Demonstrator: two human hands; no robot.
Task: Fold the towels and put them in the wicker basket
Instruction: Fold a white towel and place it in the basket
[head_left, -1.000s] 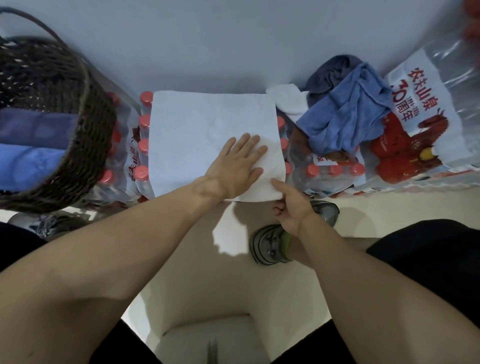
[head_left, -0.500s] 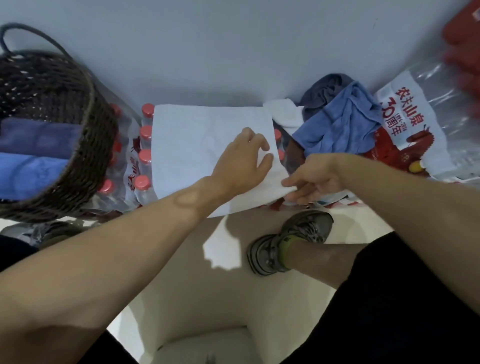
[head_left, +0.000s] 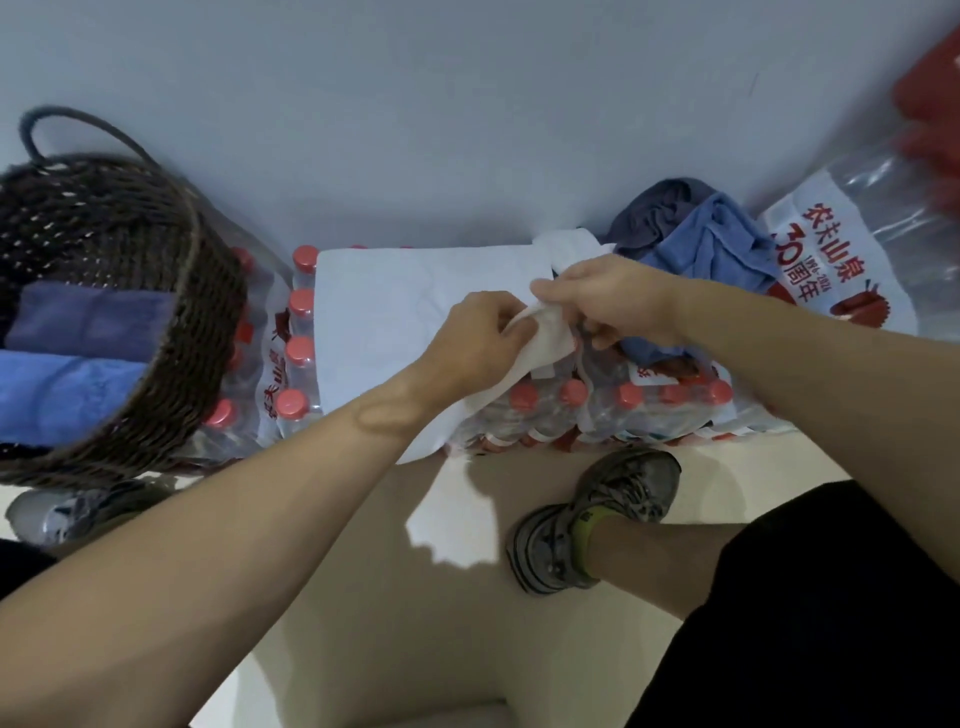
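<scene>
Wicker basket (head_left: 171, 332) at far left holds two folded towels, purple over blue. White towel (head_left: 405, 306) lies flat across red-capped water bottles (head_left: 298, 358), its right corner lifted and creased. Left hand (head_left: 480, 343) and right hand (head_left: 608, 299) both pinch that corner.

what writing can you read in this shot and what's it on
"农夫山泉": red characters on the white label of the plastic-wrapped water bottle pack at right.
"30周年": same label, below the brand.
"1996-2026": tiny print beside the 30; blurred, my best reading.
Red print on the wrap of the bottle pack beside the wicker basket: creased, unreadable.
</scene>
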